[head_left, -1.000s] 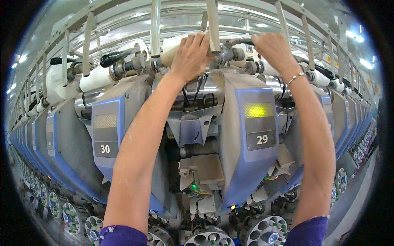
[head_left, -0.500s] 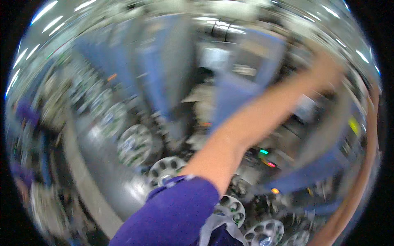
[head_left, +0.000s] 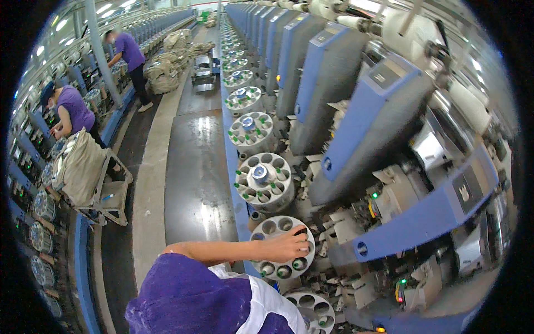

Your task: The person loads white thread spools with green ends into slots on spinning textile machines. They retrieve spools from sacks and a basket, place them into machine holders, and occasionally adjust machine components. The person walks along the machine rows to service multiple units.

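Note:
My left hand (head_left: pixel 288 246) is over a round white magazine (head_left: pixel 269 226) with a ring of deep holes, right of the middle. Its fingers curl down toward the holes on the far right side of the ring; what they grip, if anything, is hidden. Several green-tipped yarn bobbins (head_left: pixel 283 271) stand in the holes nearest me, just below the hand. The bare forearm crosses from the left out of a purple sleeve. My right hand is out of the picture.
More round magazines (head_left: pixel 263 177) with green-tipped bobbins line the machine's edge. Blue-and-grey winding units (head_left: pixel 361 119) rise on the right, with white yarn packages (head_left: pixel 409 30) above. Across the aisle, two people in purple work near a cart (head_left: pixel 105 195) with a cloth sack (head_left: pixel 83 167).
My left arm has come down from the winding units at the upper right to the magazine. The right forearm has left the picture. The view has turned and is sharper.

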Demonstrator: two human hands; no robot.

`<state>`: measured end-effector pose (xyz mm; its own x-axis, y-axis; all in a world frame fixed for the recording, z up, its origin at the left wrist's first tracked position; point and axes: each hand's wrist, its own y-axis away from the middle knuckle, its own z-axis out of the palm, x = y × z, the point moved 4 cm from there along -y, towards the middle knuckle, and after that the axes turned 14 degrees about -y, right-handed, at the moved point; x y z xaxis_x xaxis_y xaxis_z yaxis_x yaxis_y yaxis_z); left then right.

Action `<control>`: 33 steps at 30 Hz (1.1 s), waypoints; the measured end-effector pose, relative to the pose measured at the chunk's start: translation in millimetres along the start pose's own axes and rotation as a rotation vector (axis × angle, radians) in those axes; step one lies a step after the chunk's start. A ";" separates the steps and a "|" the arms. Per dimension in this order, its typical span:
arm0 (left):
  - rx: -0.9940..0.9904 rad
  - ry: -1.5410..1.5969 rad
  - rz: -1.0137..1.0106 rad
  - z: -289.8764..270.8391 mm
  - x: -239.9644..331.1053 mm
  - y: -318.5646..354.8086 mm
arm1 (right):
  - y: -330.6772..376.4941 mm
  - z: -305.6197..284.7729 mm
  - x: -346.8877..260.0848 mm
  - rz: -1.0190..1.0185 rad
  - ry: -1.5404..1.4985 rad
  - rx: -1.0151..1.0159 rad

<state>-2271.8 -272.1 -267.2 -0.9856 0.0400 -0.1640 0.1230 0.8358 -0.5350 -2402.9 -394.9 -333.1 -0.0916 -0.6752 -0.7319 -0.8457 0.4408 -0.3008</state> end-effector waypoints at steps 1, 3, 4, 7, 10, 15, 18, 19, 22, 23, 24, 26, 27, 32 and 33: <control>-0.104 -0.008 -0.008 4.9 -9.4 16.7 | -11.3 11.1 -4.3 -0.010 0.016 -0.016; -0.162 0.032 -0.038 10.2 -33.6 46.1 | -34.0 31.4 -7.6 -0.024 0.069 -0.021; -0.125 0.029 -0.084 8.9 -50.5 61.8 | -44.0 43.6 -7.5 -0.024 0.101 -0.015; -0.171 0.004 -0.161 -0.9 -109.3 118.2 | -83.1 78.0 -8.1 -0.009 0.209 0.046; -0.215 -0.098 -0.266 -24.3 -182.1 193.5 | -126.7 99.5 -26.9 0.048 0.346 0.147; -0.474 -0.056 -0.504 -47.0 -291.0 323.0 | -191.4 107.4 -108.0 0.030 0.625 0.370; -0.504 -0.102 -0.606 -51.4 -348.1 369.8 | -218.7 176.6 -158.3 -0.144 0.394 0.368; -0.496 -0.135 -0.639 -50.5 -367.4 379.2 | -227.9 223.3 -166.4 -0.174 0.254 0.195; -0.431 -0.030 -0.726 -41.9 -419.6 395.8 | -247.4 399.2 -176.9 -0.361 -0.167 -0.568; -0.371 -0.037 -0.759 -39.7 -438.9 397.7 | -255.1 452.5 -174.3 -0.406 -0.190 -0.658; -0.405 -0.062 -0.749 -32.2 -457.1 396.9 | -264.7 496.5 -161.9 -0.239 -0.336 -0.739; -0.490 -0.119 -0.705 -10.6 -499.3 386.2 | -308.3 585.6 -127.9 0.316 -0.771 -0.632; -0.509 -0.182 -0.672 0.4 -525.7 378.2 | -328.9 623.7 -112.8 0.546 -0.993 -0.484; -0.417 -0.263 -0.514 78.2 -654.7 327.6 | -416.0 756.0 -59.9 1.009 -1.526 0.134; -0.390 -0.305 -0.482 97.4 -678.1 322.0 | -433.8 772.8 -51.8 1.024 -1.473 0.225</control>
<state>-1552.6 -83.4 -409.0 -0.8362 -0.4934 -0.2394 -0.4276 0.8599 -0.2787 -1625.0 -94.0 -637.3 0.1224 0.8528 -0.5077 -0.6685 0.4489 0.5929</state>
